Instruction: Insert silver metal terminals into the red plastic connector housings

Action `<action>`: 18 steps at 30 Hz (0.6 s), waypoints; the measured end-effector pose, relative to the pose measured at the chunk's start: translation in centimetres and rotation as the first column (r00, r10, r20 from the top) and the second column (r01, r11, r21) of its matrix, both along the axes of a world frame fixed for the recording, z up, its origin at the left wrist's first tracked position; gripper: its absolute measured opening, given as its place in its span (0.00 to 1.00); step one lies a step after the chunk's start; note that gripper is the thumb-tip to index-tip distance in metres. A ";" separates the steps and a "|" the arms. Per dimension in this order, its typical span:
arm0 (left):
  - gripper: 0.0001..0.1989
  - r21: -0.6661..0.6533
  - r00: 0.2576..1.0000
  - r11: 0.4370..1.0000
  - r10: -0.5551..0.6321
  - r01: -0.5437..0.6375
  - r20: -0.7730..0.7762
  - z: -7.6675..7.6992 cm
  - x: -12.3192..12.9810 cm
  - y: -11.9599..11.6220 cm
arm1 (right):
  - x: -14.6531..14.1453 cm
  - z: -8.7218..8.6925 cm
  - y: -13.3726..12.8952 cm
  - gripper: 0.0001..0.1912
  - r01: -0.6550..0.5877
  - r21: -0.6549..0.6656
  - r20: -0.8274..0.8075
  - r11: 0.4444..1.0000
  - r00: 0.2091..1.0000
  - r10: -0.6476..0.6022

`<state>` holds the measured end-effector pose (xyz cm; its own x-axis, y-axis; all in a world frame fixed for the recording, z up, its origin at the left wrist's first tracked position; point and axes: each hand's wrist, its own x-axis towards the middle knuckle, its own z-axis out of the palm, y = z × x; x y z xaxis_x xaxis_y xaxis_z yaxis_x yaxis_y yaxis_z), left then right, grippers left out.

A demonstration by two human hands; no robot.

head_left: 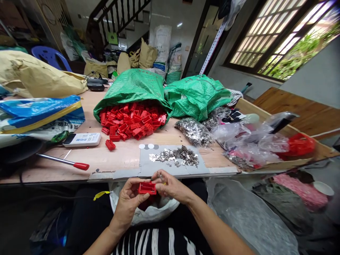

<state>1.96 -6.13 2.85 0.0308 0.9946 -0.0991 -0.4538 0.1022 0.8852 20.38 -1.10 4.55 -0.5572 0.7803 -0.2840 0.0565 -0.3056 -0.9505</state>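
Above the table's front edge, my left hand is closed around the left end of a small red plastic housing. It is an open rectangular box, its hollow side facing me, with small metal bits at its inner ends. My right hand is at the housing's right end, its thumb against it. Its fingers are pinched around what looks like a small metal piece, partly hidden. Just beyond the hands, a heap of small silvery metal pieces lies on a grey board.
A green woven sack spills many red housings onto the table. Right of it are another green sack, a clear bag of metal parts and a cardboard tray. A red-tipped lever juts in from the left. An open white bag sits below my hands.
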 end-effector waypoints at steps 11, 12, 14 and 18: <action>0.16 -0.063 0.995 0.998 0.034 -0.028 0.094 -0.3 -0.3 0.4 | -1.6 1.9 7.0 0.06 -0.361 0.613 0.775 0.703 0.446 -0.447; 0.17 -0.068 0.994 0.997 0.038 -0.032 0.102 -0.3 -0.4 0.5 | -1.8 1.8 7.2 0.06 -0.375 0.600 0.788 0.706 0.428 -0.443; 0.17 -0.074 0.993 0.996 0.046 -0.038 0.109 -0.3 -0.5 0.6 | -2.0 1.6 7.3 0.05 -0.388 0.589 0.798 0.709 0.418 -0.434; 0.17 -0.088 0.993 0.995 0.060 -0.050 0.106 -0.1 -0.6 0.8 | -1.9 1.6 7.5 0.03 -0.381 0.605 0.783 0.700 0.446 -0.434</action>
